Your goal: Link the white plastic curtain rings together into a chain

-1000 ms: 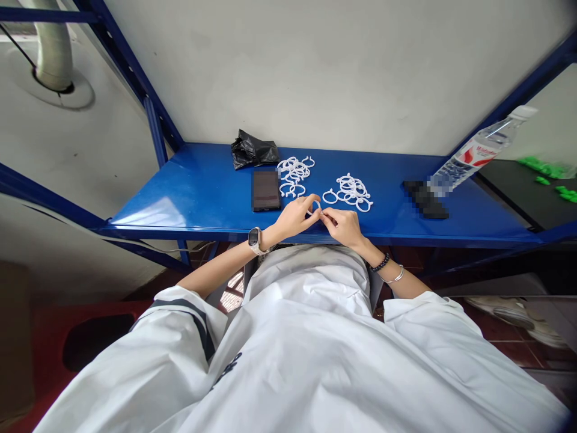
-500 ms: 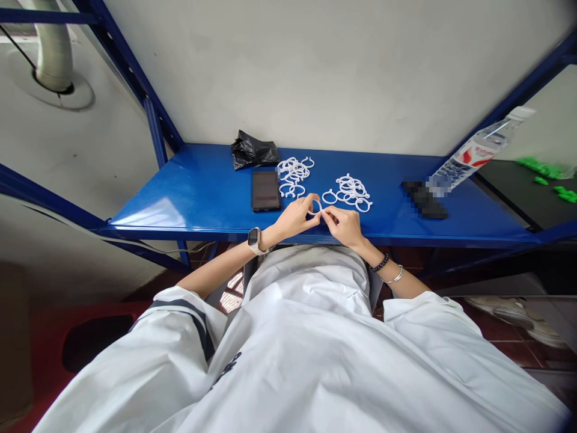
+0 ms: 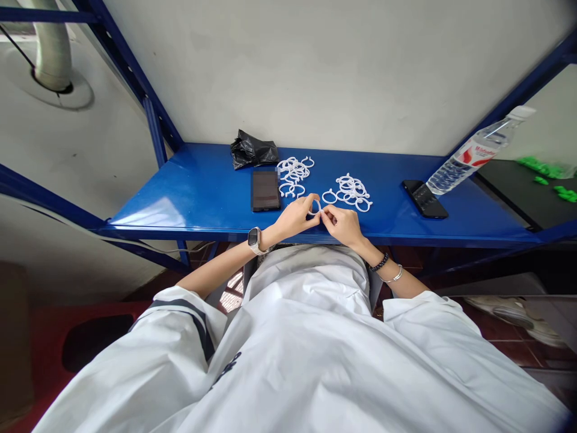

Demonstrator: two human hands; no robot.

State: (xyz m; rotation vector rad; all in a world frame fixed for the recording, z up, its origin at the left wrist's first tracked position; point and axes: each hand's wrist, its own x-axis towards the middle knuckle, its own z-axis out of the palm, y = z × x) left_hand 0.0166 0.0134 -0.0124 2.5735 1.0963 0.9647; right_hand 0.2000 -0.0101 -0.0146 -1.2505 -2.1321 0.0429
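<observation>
Near the centre of the frame, we are holding a thin, white, plastic-looking open-centred ring point(image 3: 320, 205) just above the front edge of a glossy blue metal table point(image 3: 202, 195). Our bare left hand point(image 3: 295, 218) is gripping its left side between curled fingers and thumb, while our bare right hand point(image 3: 345, 226) is pinching at its lower right edge; we are probably steadying the loop with one and working its ends with the other. Behind our hands, two heaps are lying apart: a tangled white ring pile point(image 3: 293, 170) left of centre, seemingly showing gapped loops, and a second white ring pile point(image 3: 352, 189) right of centre, seemingly showing closed ones. We are likely keeping them separate to avoid mixing, both within easy reach. A flat black rectangular device point(image 3: 266, 191) is lying beside the left pile, and a crumpled black plastic bag point(image 3: 253, 150) is sitting behind it.

Compared with half a second ago, our hands are keeping nearly the same pose; at right, a black glossy phone point(image 3: 430, 205) is now showing clearly where pixelation was covering it.
</observation>
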